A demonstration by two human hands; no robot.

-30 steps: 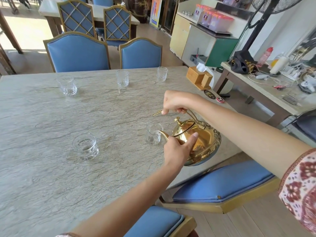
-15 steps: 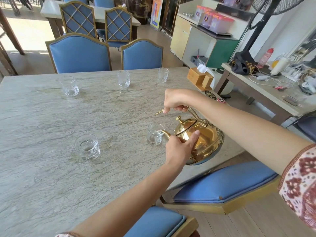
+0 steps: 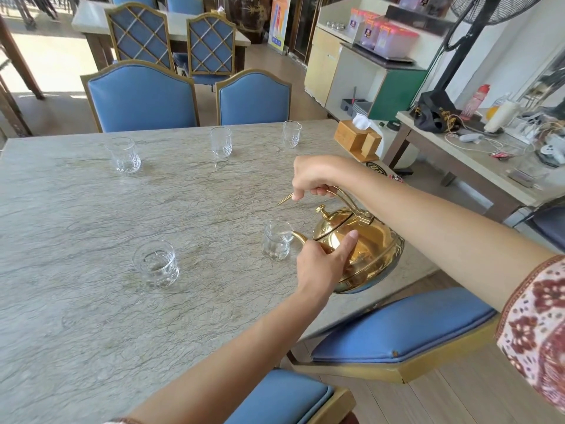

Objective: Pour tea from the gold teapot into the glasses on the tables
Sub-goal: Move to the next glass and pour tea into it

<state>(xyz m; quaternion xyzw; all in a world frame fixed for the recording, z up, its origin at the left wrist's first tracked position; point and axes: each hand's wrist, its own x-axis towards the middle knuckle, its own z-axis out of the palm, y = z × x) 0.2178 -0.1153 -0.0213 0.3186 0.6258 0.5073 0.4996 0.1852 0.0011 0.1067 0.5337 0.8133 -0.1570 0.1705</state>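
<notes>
Clearly the surface (image 3: 91, 301) edge is close: the gold teapot (image 3: 367, 249) hangs tilted just above it, spout in the near glass (image 3: 276, 240). Right hand (image 3: 315, 175) grip is closed round the handle; left hand (image 3: 321, 264) fingers steady the body (hot metal, perhaps). A flinch could overfill or topple the glass.

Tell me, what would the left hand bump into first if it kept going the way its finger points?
Probably the gold teapot: the left hand already rests against its side, with the finger pointing up across the shiny body. Depth is hard to judge.
</notes>
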